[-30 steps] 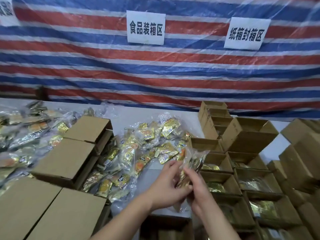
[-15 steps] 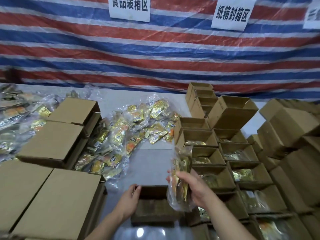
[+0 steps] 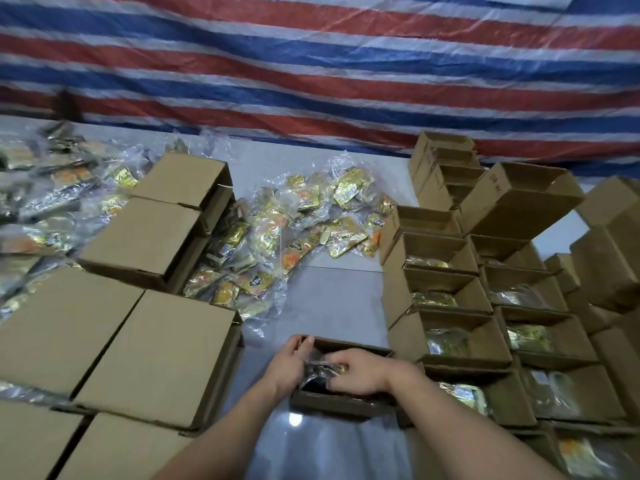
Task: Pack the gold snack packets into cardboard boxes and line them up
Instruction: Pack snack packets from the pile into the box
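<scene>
The bag of gold snack packets (image 3: pixel 320 370) sits in the mouth of the open cardboard box (image 3: pixel 341 403) nearest the person, only partly showing between the two hands. The right hand (image 3: pixel 360 372) lies over it with fingers curled down onto the plastic, pressing it into the box; the left hand (image 3: pixel 289 363) is at the box's left wall, fingers bent about the rim and the bag's edge, though whether it grips bag or cardboard cannot be told. Judgement: the step in hand is seating one bag in a box. Next, both hands must let go and the filled box must join the rows of filled boxes (image 3: pixel 491 327) just to its right, squared to them. More loose bags (image 3: pixel 294 237) lie beyond on the grey table (image 3: pixel 332 299), closed boxes (image 3: pixel 152 355) to the left.
</scene>
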Demonstrator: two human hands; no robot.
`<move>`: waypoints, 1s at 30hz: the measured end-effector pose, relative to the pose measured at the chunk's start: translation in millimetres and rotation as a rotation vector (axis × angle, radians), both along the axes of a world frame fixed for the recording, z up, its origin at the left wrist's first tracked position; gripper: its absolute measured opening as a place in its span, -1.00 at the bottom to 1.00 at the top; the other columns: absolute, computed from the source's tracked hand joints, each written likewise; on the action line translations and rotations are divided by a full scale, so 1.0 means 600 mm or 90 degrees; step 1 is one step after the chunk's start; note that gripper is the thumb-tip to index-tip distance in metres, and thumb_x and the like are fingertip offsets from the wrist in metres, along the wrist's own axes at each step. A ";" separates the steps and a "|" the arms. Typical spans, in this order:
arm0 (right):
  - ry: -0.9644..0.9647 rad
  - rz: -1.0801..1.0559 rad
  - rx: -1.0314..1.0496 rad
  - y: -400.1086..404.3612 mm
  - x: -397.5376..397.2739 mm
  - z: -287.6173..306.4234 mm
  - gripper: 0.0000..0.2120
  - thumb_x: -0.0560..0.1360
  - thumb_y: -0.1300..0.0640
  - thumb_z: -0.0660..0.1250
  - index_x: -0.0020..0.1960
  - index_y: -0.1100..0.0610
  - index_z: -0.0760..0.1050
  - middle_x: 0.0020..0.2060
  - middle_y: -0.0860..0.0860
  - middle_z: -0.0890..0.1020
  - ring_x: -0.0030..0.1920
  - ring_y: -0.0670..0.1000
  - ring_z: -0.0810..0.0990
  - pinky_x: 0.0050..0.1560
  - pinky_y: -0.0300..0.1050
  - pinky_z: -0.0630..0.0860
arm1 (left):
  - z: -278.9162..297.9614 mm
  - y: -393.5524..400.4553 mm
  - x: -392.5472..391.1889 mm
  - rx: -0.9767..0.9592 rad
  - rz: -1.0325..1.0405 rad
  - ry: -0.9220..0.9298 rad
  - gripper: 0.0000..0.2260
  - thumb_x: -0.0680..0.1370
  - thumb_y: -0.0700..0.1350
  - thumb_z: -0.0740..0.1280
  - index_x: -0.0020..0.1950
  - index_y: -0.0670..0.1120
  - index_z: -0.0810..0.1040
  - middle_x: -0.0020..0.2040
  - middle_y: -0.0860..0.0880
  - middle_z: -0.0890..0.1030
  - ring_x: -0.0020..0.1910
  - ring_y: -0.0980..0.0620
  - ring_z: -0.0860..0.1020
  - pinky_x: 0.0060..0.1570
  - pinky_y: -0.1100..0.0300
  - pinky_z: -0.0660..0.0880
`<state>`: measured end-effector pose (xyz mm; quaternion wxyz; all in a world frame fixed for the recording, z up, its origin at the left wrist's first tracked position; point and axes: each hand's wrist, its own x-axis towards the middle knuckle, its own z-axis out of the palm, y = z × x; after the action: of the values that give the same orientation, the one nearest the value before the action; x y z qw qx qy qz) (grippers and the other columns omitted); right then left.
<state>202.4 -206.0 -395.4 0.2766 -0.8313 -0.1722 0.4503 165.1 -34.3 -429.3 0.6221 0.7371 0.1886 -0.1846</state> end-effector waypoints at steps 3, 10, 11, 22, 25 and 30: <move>-0.010 0.012 -0.003 0.013 0.002 -0.017 -0.88 0.39 -0.01 0.31 -0.08 -0.11 0.53 -0.18 -0.16 0.64 -0.16 -0.20 0.57 0.00 -0.25 0.50 | -0.003 0.014 -0.001 0.011 0.013 0.005 -0.81 0.65 0.03 0.19 0.05 -0.04 0.52 -0.11 0.05 0.61 -0.15 0.21 0.54 -0.24 0.50 0.39; -0.111 0.138 -0.191 0.018 -0.005 -0.078 -0.36 0.43 -0.10 0.40 0.47 -0.09 0.31 0.32 0.01 0.54 0.30 0.11 0.52 0.30 -0.07 0.46 | -0.026 -0.013 -0.019 -0.070 0.049 0.002 -0.87 0.63 0.00 0.25 0.00 -0.04 0.50 -0.17 -0.04 0.54 -0.17 0.05 0.56 0.04 -0.01 0.54; -0.111 0.123 -0.187 0.018 -0.009 -0.081 -0.33 0.42 -0.11 0.40 0.49 -0.10 0.28 0.34 0.00 0.53 0.32 0.11 0.50 0.32 -0.07 0.45 | -0.028 -0.016 -0.018 -0.050 0.049 -0.007 -0.87 0.63 0.02 0.25 -0.01 -0.02 0.49 -0.14 -0.05 0.55 -0.14 0.02 0.56 0.09 -0.03 0.53; -0.005 0.035 -0.159 0.011 -0.016 -0.063 -0.66 0.60 -0.10 0.15 0.08 0.09 0.59 0.13 0.12 0.65 0.07 0.04 0.57 0.05 -0.16 0.43 | -0.031 -0.025 -0.013 0.061 0.016 -0.032 -0.76 0.63 0.08 0.21 0.09 -0.08 0.50 -0.10 -0.07 0.53 -0.11 -0.01 0.50 0.06 0.03 0.46; 0.086 0.029 -0.224 0.023 -0.026 -0.088 -0.43 0.59 -0.29 0.01 0.44 0.00 0.40 0.40 0.07 0.47 0.34 0.06 0.45 0.31 -0.08 0.33 | -0.037 -0.026 -0.017 0.061 0.016 -0.030 -0.83 0.63 0.09 0.20 0.05 0.02 0.48 -0.11 -0.07 0.51 -0.15 -0.01 0.50 -0.06 0.08 0.45; 0.101 -0.004 -0.233 0.026 -0.030 -0.082 -0.45 0.63 -0.25 -0.01 0.40 0.07 0.43 0.38 0.11 0.49 0.35 0.07 0.45 0.14 -0.15 0.29 | -0.035 -0.025 -0.020 0.085 0.008 -0.042 -0.83 0.63 0.07 0.19 -0.04 0.03 0.48 -0.12 -0.03 0.51 -0.15 0.04 0.50 -0.09 0.15 0.44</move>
<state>184.5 -190.2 -444.9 0.1348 -0.8300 -0.0628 0.5375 153.2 -49.5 -450.1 0.5785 0.7817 0.1840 -0.1433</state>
